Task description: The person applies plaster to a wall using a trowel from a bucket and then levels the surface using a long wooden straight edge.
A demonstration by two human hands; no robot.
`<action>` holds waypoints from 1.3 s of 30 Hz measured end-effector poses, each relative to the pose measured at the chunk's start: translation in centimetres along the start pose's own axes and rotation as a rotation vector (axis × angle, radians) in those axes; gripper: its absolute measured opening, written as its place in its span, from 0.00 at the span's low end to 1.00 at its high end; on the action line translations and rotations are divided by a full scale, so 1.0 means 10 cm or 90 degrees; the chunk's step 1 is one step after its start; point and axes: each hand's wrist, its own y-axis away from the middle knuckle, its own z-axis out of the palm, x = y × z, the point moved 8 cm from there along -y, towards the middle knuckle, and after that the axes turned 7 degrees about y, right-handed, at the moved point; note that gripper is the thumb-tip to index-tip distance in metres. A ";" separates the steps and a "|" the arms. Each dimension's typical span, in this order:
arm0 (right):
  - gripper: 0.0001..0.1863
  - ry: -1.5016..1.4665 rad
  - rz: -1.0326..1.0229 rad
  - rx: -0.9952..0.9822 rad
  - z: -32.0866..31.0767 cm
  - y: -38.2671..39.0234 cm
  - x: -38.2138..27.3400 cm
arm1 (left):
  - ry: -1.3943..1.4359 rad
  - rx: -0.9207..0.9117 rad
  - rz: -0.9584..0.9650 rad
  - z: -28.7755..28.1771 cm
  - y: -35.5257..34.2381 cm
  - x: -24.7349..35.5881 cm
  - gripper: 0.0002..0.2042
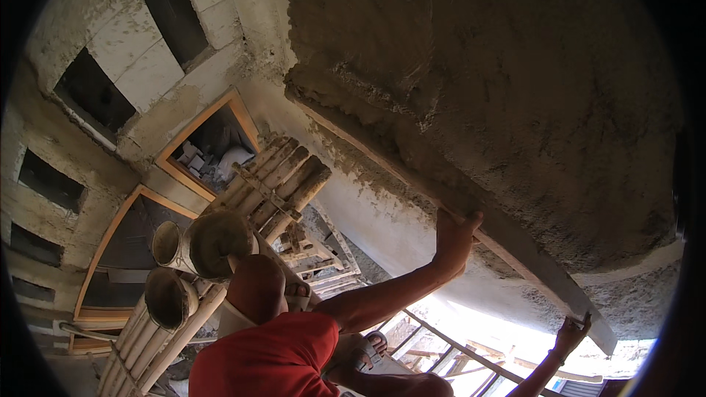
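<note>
A long straight board [540, 268] lies slantwise against a large surface of dark wet mortar [500, 88]. Wet mortar is heaped along the board's upper edge toward its far left end. My left hand [457, 241], on an arm reaching out of a red sleeve, grips the board near its middle, thumb over the edge. Close to the board's lower right end, my right hand [571, 336] is closed on its edge. The fingers of both hands are partly hidden behind the board.
A mortar-stained bucket [219, 244] and smaller containers [170, 299] stand on tied bamboo poles [283, 184] at left. Beyond are wood-framed windows [239, 114] and a block wall with openings. A ladder-like frame [445, 360] is below right. My sandalled foot [370, 349] shows below.
</note>
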 end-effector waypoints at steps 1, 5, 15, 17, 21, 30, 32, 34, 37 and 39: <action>0.32 0.047 -0.020 -0.002 -0.12 0.04 0.01 | 0.016 0.025 -0.020 0.01 0.11 0.06 0.23; 0.31 -0.084 -0.013 -0.041 -0.80 0.30 -0.56 | 0.028 0.136 -0.032 -0.09 0.52 0.45 0.19; 0.31 0.133 -0.063 -0.052 -2.89 0.14 -2.01 | 0.086 0.248 -0.054 0.39 1.61 1.79 0.17; 0.30 0.122 -0.092 -0.072 -3.05 -0.01 -2.43 | 0.096 0.268 -0.073 0.35 1.74 1.95 0.19; 0.30 0.053 -0.140 -0.089 -3.47 -0.15 -3.15 | 0.170 0.281 -0.067 0.47 2.04 2.30 0.18; 0.29 -0.327 -0.214 -0.211 -4.04 -0.08 -4.80 | 0.304 0.325 0.056 0.33 2.65 3.27 0.17; 0.29 -0.470 -0.210 -0.292 -4.08 0.01 -5.16 | 0.328 0.337 0.087 0.20 2.79 3.49 0.16; 0.29 -0.666 -0.175 -0.405 -4.11 0.15 -5.54 | 0.358 0.349 0.132 0.04 2.90 3.78 0.16; 0.29 -0.940 -0.102 -0.653 -4.14 0.48 -6.23 | 0.440 0.361 0.215 -0.31 3.06 4.03 0.17; 0.27 -0.928 -0.133 -0.692 -4.03 0.75 -6.74 | 0.488 0.427 0.261 -0.63 3.26 4.23 0.18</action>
